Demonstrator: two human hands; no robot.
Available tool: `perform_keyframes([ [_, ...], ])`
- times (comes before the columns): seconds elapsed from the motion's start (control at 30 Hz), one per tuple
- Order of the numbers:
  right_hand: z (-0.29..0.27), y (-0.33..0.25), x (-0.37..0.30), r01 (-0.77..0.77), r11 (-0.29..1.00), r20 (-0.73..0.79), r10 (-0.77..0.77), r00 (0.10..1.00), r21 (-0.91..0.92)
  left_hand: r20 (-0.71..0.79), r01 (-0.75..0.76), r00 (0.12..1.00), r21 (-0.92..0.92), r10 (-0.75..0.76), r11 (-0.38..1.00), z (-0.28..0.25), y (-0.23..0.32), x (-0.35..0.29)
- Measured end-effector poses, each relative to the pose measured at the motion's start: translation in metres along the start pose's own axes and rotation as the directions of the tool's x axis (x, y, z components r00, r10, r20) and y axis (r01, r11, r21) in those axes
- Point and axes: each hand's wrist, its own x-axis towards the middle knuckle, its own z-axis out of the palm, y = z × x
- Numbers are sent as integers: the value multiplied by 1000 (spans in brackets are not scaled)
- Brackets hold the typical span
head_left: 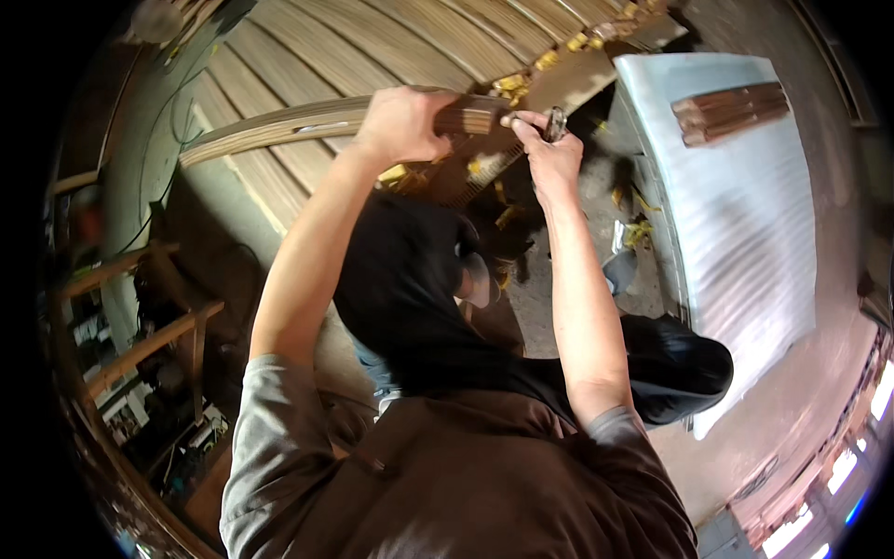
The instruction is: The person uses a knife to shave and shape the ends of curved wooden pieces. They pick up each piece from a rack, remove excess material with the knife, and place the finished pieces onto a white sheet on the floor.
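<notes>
L hand (402, 123) wrapped tight round bundle of thin wood strips (317, 123), held raised, mid-frame, over strip stacks (391, 42). R hand (549, 154) at bundle's end, fingers pinching small metal tool (557, 122). White corrugated sheet (745, 233) far right.

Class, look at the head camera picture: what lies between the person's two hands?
In the head view, only the bundle of thin wood strips spans from left hand to right hand.

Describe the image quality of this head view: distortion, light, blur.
Head view: strong fisheye bends the wooden strip bundle held by the left hand into an arc; black corners vignette the frame; the corrugated sheet is glary, nearly washed out; the right hand is slightly soft; the left shelving sits dim and blurred.
</notes>
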Motion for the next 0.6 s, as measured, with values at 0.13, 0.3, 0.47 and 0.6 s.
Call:
perform_keyframes([
  [0.13, -5, 10, 16, 19, 1000, 18, -19, 1000, -13, 73, -51, 996, 32, 48, 998, -3, 11, 12],
  [0.3, -25, 21, 36, 12, 739, -80, -88, 993, -673, 71, -15, 997, 32, 13, 999, -11, 0, 5],
  [0.47, 4, -41, 16, 428, 784, 194, -382, 903, -449, -62, 42, 997, 17, -40, 999, 1, -13, -1],
  [0.6, 30, -70, 24, 577, 575, 465, -349, 814, -580, -104, 50, 994, 54, -45, 997, -1, -13, -2],
])
